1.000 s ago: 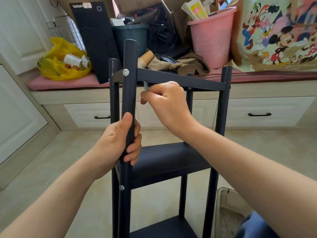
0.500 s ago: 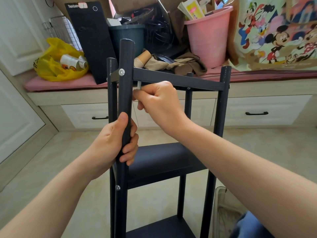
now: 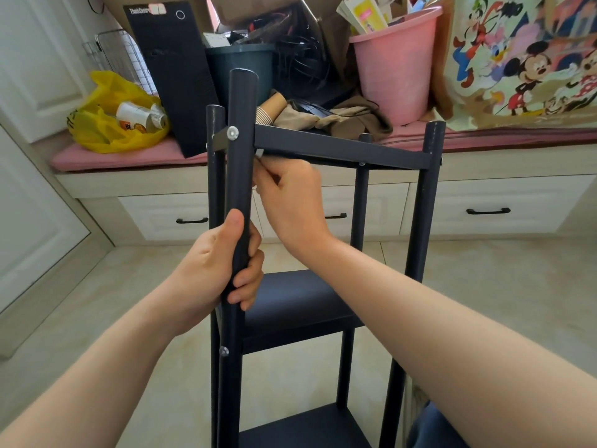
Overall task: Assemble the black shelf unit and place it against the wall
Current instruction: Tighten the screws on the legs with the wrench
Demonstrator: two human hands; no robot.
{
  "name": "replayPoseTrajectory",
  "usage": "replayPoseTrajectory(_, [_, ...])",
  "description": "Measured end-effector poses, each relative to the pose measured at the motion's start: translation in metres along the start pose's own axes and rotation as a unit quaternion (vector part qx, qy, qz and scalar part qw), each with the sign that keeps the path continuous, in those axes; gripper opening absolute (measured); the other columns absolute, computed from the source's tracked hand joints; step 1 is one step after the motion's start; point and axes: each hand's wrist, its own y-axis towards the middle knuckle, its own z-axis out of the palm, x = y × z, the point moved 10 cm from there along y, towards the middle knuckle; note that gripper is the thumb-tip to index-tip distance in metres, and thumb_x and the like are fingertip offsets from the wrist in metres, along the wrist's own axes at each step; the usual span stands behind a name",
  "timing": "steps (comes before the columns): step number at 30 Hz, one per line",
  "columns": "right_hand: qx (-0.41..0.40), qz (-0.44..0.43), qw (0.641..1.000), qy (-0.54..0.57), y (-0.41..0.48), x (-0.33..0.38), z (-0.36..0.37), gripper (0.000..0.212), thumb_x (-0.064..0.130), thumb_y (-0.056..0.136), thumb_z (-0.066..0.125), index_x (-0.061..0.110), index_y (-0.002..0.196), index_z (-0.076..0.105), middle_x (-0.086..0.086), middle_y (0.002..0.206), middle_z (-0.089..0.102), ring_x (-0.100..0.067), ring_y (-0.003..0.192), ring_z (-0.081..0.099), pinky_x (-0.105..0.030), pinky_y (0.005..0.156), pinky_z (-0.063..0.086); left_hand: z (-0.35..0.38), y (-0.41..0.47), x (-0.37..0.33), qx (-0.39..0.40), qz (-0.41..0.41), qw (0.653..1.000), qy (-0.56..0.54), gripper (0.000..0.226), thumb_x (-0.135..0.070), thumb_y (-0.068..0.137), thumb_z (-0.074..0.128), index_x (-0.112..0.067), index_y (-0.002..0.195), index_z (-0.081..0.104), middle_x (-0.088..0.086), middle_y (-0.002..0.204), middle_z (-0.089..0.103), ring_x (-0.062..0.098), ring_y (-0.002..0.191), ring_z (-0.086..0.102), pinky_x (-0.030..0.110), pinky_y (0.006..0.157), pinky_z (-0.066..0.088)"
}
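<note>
Pale tile floor [image 3: 484,286] surrounds the work area, and the black shelf unit [image 3: 339,148] stands upright on it, in front of a low built-in bench [image 3: 97,185] and apart from its drawer fronts [image 3: 484,210].

1. The left grip [image 3: 213,270] is closed around the near left post [image 3: 239,156], thumb pointing up, just above the middle shelf [image 3: 297,305].
2. The right grip [image 3: 290,202] is closed on a small metal tool [image 3: 260,153], held under the top rail at the inside corner of that post. How the tool tip meets the joint cannot be seen.
3. A silver screw head [image 3: 232,133] sits on the outer face of the same corner.
4. The bottom shelf [image 3: 307,428] lies at the lower frame edge.

Floor shows on both sides of the unit and between its posts. A white cabinet door [image 3: 32,221] bounds the left side. On the bench, a pink cushion [image 3: 129,156] carries a yellow bag [image 3: 109,124], a black computer case [image 3: 174,76] and a pink bucket [image 3: 397,66], all behind the unit's top rail.
</note>
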Motion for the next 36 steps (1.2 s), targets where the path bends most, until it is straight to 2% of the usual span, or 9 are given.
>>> replayPoseTrajectory(3, [-0.019, -0.030, 0.999, -0.015, 0.000, 0.002, -0.003, 0.034, 0.006, 0.097, 0.059, 0.016, 0.065, 0.056, 0.014, 0.057, 0.049, 0.002, 0.056, 0.049, -0.011, 0.062, 0.036, 0.001, -0.001, -0.001, 0.005, 0.004, 1.000, 0.005, 0.055, -0.075, 0.081, 0.044, -0.022, 0.068, 0.050, 0.002, 0.050, 0.031, 0.016, 0.037, 0.029, 0.028, 0.043, 0.041])
replayPoseTrajectory(6, [-0.026, -0.041, 0.999, -0.017, 0.000, 0.004, -0.005, 0.025, 0.006, 0.098, 0.059, 0.002, 0.075, 0.067, -0.002, 0.066, 0.062, -0.013, 0.065, 0.058, -0.028, 0.070, 0.049, 0.002, -0.003, -0.001, 0.011, 0.004, 1.000, 0.004, 0.060, -0.081, 0.082, 0.045, -0.022, 0.069, 0.050, 0.001, 0.050, 0.032, 0.015, 0.037, 0.030, 0.028, 0.043, 0.041])
replayPoseTrajectory(9, [-0.021, -0.045, 0.998, -0.035, 0.001, 0.003, -0.008, 0.028, 0.008, 0.098, 0.058, -0.001, 0.072, 0.065, -0.010, 0.066, 0.065, -0.025, 0.067, 0.061, -0.038, 0.071, 0.049, 0.001, -0.003, -0.001, 0.005, 0.001, 1.000, 0.007, 0.057, -0.078, 0.081, 0.044, -0.023, 0.068, 0.051, 0.001, 0.050, 0.032, 0.015, 0.037, 0.030, 0.028, 0.043, 0.041])
replayPoseTrajectory(12, [0.038, -0.010, 0.997, -0.062, 0.000, -0.004, -0.002, 0.034, 0.011, 0.096, 0.058, -0.009, 0.068, 0.061, -0.021, 0.061, 0.058, -0.033, 0.063, 0.055, -0.044, 0.069, 0.046, -0.001, -0.002, -0.001, -0.001, 0.001, 1.000, 0.004, 0.055, -0.076, 0.079, 0.045, -0.023, 0.068, 0.050, 0.002, 0.051, 0.031, 0.016, 0.038, 0.029, 0.028, 0.042, 0.040])
replayPoseTrajectory(15, [0.091, 0.027, 0.992, -0.082, -0.003, -0.008, 0.001, 0.029, 0.009, 0.090, 0.058, -0.015, 0.073, 0.061, -0.030, 0.063, 0.047, -0.025, 0.059, 0.036, -0.043, 0.062, 0.039, -0.003, -0.002, 0.001, -0.006, -0.004, 1.000, 0.003, 0.055, -0.076, 0.078, 0.046, -0.022, 0.069, 0.050, 0.002, 0.051, 0.031, 0.016, 0.038, 0.029, 0.028, 0.042, 0.040])
replayPoseTrajectory(21, [0.079, 0.034, 0.995, -0.055, 0.001, 0.005, -0.015, 0.025, 0.005, 0.085, 0.061, -0.011, 0.067, 0.066, -0.022, 0.054, 0.050, -0.012, 0.052, 0.038, -0.029, 0.055, 0.037, -0.005, -0.002, 0.000, -0.009, -0.004, 1.000, -0.004, 0.056, -0.077, 0.077, 0.047, -0.022, 0.068, 0.050, 0.001, 0.051, 0.031, 0.016, 0.038, 0.029, 0.027, 0.043, 0.040])
replayPoseTrajectory(25, [0.088, 0.042, 0.994, -0.050, 0.000, 0.006, -0.015, 0.024, 0.005, 0.086, 0.062, -0.006, 0.066, 0.069, -0.005, 0.045, 0.046, -0.006, 0.048, 0.039, -0.019, 0.054, 0.035, -0.007, -0.002, 0.001, -0.016, -0.007, 1.000, -0.007, 0.056, -0.077, 0.077, 0.047, -0.021, 0.067, 0.049, 0.001, 0.051, 0.031, 0.016, 0.038, 0.029, 0.027, 0.043, 0.040])
replayPoseTrajectory(29, [0.096, 0.035, 0.994, -0.041, -0.001, 0.012, -0.011, 0.025, 0.005, 0.087, 0.061, -0.011, 0.069, 0.067, -0.027, 0.059, 0.052, -0.013, 0.052, 0.039, -0.028, 0.055, 0.038, -0.008, -0.002, 0.002, -0.017, -0.008, 1.000, -0.009, 0.056, -0.077, 0.077, 0.048, -0.022, 0.068, 0.049, 0.001, 0.051, 0.031, 0.016, 0.038, 0.029, 0.028, 0.042, 0.040])
replayPoseTrajectory(36, [0.102, 0.012, 0.994, -0.038, -0.001, 0.015, -0.005, 0.029, 0.006, 0.090, 0.058, -0.015, 0.071, 0.064, -0.031, 0.062, 0.055, -0.037, 0.059, 0.047, -0.046, 0.065, 0.049, -0.011, -0.002, 0.004, -0.020, -0.011, 1.000, 0.000, 0.057, -0.076, 0.081, 0.045, -0.021, 0.069, 0.050, 0.002, 0.051, 0.031, 0.016, 0.038, 0.030, 0.028, 0.042, 0.041])
